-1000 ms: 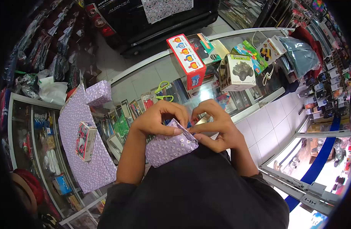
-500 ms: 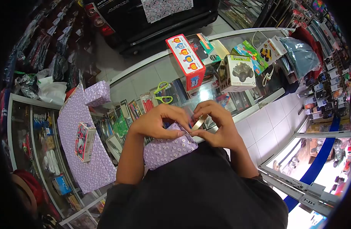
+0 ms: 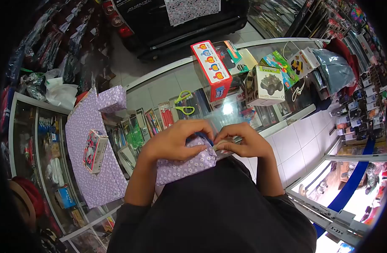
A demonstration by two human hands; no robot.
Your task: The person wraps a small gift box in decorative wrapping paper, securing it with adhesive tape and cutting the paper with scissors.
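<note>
Head view: I'm seeing the left hand (image 3: 173,138) gripping a purple flowered package (image 3: 187,165), right hand (image 3: 249,141) pinching a pale thing (image 3: 224,144) at its end, green-handled scissors (image 3: 184,107) beyond.

On my screen the package (image 3: 187,163) sits just below the centre of the frame, a small block covered in lilac paper (image 3: 172,170) dotted with white flowers. I see it tilted, its long lower edge rising toward the right, its right end coming to a folded corner. Beside that end I make out a pale, narrow strip (image 3: 222,143), partly hidden; whether it is stuck down I cannot tell.
</note>
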